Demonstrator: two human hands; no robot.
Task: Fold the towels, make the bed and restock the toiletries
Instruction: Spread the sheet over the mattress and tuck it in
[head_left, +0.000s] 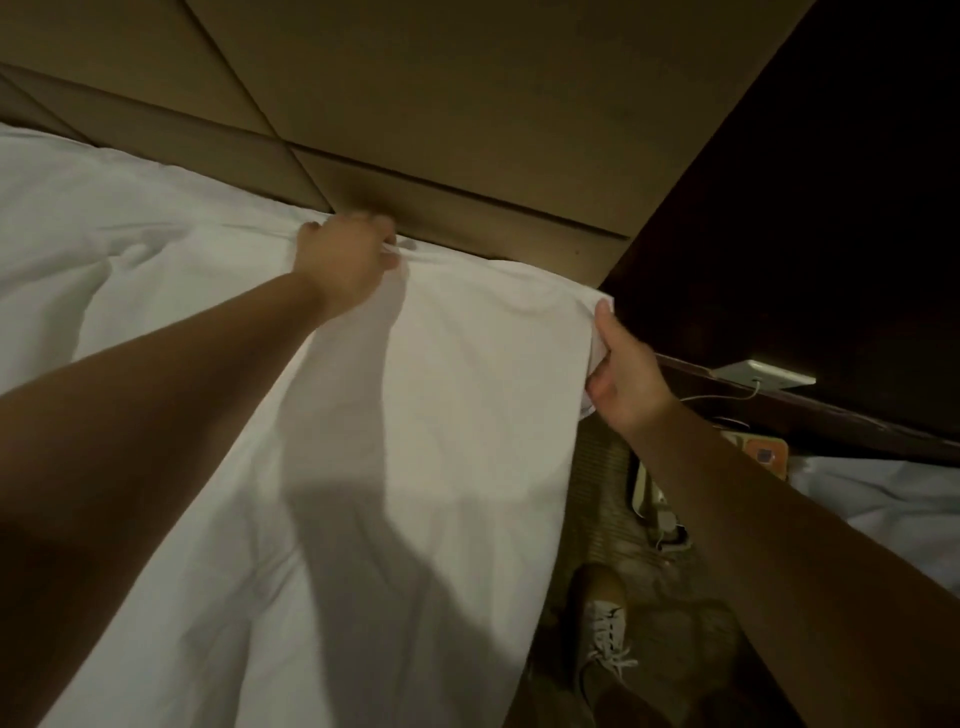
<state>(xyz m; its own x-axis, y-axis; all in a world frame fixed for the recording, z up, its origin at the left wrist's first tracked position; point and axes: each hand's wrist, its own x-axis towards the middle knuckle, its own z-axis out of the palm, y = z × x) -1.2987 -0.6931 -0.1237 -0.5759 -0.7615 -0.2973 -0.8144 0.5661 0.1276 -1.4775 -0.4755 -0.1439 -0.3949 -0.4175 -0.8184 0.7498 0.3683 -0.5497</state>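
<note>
A white bed sheet (478, 395) covers the bed and runs up to the padded tan headboard (467, 156). My left hand (345, 260) grips a bunch of the sheet's top edge right against the headboard. My right hand (626, 379) holds the sheet's top right corner at the side of the bed, thumb on top and fingers curled under the fabric. Both arms are stretched forward over the bed. Wrinkles fan out to the left of my left hand.
A dark wooden bedside unit (805, 415) stands to the right, with a white device and cable (763, 375) and an orange item (763, 454) on it. My sneaker (605, 644) is on the carpet in the narrow gap beside the bed. More white bedding (893, 499) lies far right.
</note>
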